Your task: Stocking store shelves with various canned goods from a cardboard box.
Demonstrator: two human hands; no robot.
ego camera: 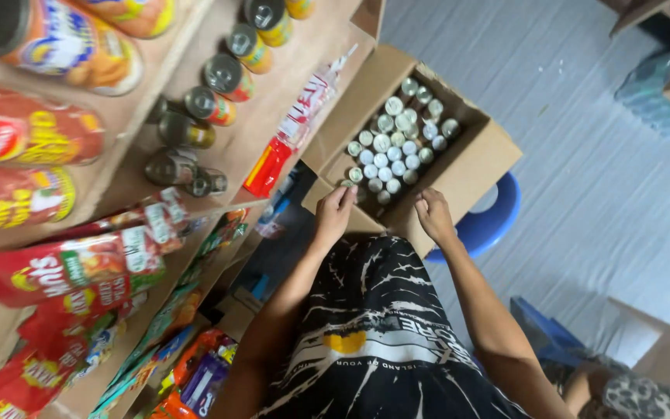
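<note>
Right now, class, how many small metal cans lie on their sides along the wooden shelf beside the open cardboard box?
7: the cans run diagonally from top right to the shelf's front; more may be cropped.

Silver-topped cans in a brown box (blue stool beneath)

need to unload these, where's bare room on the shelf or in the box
Bare wood shows on the shelf between the can row and the red packet. The box is crowded with cans except its right side. Both hands, left and right, rest at its near edge.
</note>
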